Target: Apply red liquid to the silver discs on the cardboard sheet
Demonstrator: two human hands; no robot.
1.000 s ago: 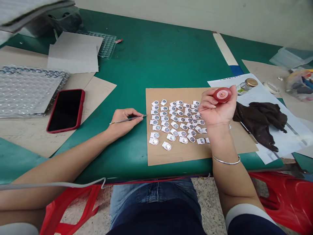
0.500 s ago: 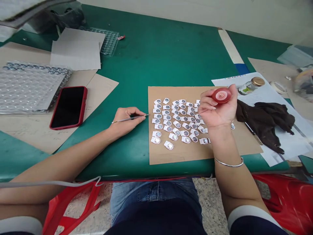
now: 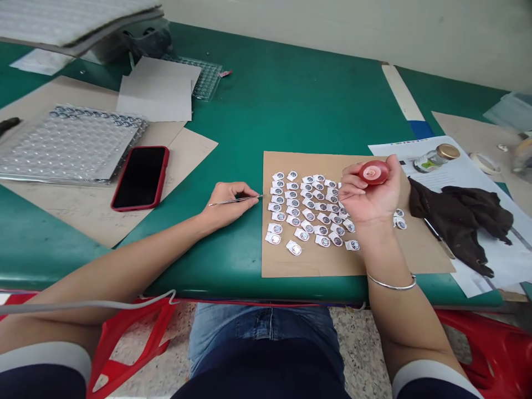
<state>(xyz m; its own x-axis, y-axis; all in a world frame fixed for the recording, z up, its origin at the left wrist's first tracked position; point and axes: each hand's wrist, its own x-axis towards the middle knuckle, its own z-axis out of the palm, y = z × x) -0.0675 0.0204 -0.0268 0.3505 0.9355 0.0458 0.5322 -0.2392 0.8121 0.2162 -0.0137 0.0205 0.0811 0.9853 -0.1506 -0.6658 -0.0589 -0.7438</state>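
Presently, the left hand (image 3: 226,206), left of the frame's centre, has its fingers closed on a slim metal tool (image 3: 236,200), the tip pointing right, at the left edge of a brown board (image 3: 307,267). The right hand (image 3: 368,205), right of centre, is held palm up over the board, fingers curled around a rounded red object (image 3: 373,172) — its pale, ringed end faces the camera. Small white tags (image 3: 294,247) with round printed marks lie in uneven columns on the board, some partly hidden by the right hand and forearm. A dark brown cloth (image 3: 461,219) lies at the right of the frame, overlapping the board — a jar (image 3: 436,158) with a gold lid lies above it. A red-cased phone (image 3: 140,178) rests on the left.
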